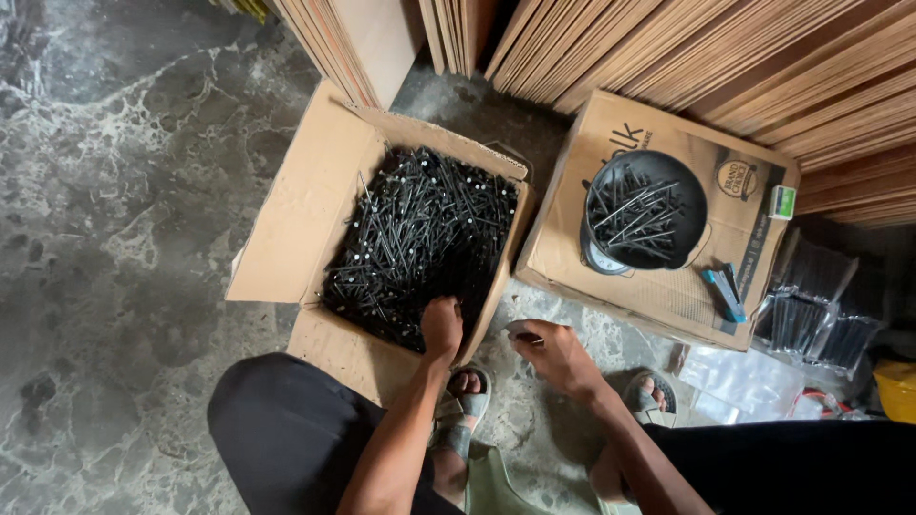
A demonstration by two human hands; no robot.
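Floor (114,191) first, since it takes up most of the shot: dark grey-green stone with pale marbled veins, seen from straight above. Stacks of thin wooden boards (725,57) are leaned along the top and right edge, layered edges showing as tan stripes.

Next biggest, the open cardboard box (286,219) sitting in the middle with its flaps folded out. It's packed with long black nails (420,229), thin shanks lying every which way in a tangled heap, small flat heads catching light as grey dots here and there. The pile is heaped highest toward the middle of the box.

Just to the right, a closed cardboard box (658,277) is being used as a stand. A black round bowl (645,208) is set on it, apparently on a small scale, and a loose handful of the same nails is lying crisscrossed inside. A blue stapler (726,292) is lying near the box's lower right corner, and a little green-and-white packet (782,201) is by its right edge. Clear plastic bags (744,381) are spread on the floor beyond that, with bagged dark bundles (816,315) above them.

Left hand (442,326) is pushed down into the near edge of the nail pile, fingers curled and buried, so how they're gripping can't be told. Right hand (551,351) is held low over the floor between the two boxes, fingers bunched together, something small seemingly pinched at the tips. Grey sandals (465,410) are visible underneath.
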